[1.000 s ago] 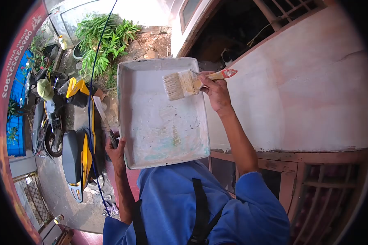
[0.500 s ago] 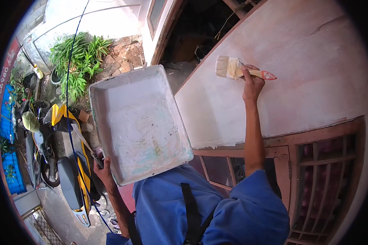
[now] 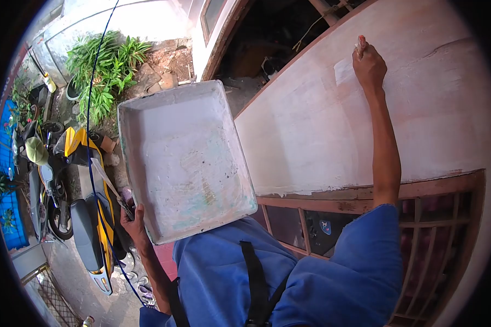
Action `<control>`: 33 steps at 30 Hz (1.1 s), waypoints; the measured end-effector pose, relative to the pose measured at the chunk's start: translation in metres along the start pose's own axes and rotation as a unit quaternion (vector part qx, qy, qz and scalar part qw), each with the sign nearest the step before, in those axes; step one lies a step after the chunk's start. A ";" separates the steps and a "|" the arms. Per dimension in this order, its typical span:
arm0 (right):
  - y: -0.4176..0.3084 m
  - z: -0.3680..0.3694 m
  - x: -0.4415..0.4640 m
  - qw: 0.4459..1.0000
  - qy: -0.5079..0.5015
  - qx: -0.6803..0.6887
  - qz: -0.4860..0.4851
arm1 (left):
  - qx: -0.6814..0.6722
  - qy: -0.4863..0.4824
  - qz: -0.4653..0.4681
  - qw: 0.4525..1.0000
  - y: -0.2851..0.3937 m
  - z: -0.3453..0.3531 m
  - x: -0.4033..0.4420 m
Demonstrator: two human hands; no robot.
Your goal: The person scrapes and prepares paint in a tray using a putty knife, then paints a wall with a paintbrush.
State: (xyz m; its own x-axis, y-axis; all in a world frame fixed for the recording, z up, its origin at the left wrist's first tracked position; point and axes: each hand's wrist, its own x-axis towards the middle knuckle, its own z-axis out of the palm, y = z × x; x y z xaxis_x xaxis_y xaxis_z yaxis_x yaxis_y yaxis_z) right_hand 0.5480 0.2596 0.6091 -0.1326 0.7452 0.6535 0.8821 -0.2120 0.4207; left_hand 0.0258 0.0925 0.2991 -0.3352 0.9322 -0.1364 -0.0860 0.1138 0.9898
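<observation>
A large pale tray [image 3: 185, 158] with a paint-smeared inside rests tilted against my blue shirt. My left hand [image 3: 135, 222] grips a scraper-like tool [image 3: 110, 182] with a long pale blade and is beside the tray's lower left edge. Up at the pinkish-white wall [image 3: 311, 131], my right hand [image 3: 370, 66] is closed around the paintbrush, whose red-tipped handle [image 3: 361, 41] points toward the camera. The bristles are hidden behind the hand. A whiter patch [image 3: 343, 72] shows on the wall just left of this hand.
Below the wall are a wooden door frame [image 3: 360, 193] and barred window panes. A dark window opening [image 3: 262, 41] lies above. Parked motorbikes [image 3: 84, 229], green plants [image 3: 101, 76] and a dark blue cord [image 3: 90, 109] are on the left.
The right hand has carried the brush up and right, over to the wall, and turned it. Earlier the brush was above the tray. The view has shifted, and the tray now appears farther left.
</observation>
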 end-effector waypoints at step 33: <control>-0.093 0.158 -0.123 0.963 -0.184 0.129 -0.148 | 0.011 0.011 0.001 1.000 -0.007 -0.002 0.001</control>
State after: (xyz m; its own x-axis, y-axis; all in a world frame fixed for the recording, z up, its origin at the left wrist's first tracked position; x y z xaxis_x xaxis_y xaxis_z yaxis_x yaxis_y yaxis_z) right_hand 0.5538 0.2878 0.3906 -0.2672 0.9329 0.2413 0.9195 0.1719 0.3534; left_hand 0.0248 0.0918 0.2916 -0.3568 0.9243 -0.1357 -0.0653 0.1202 0.9906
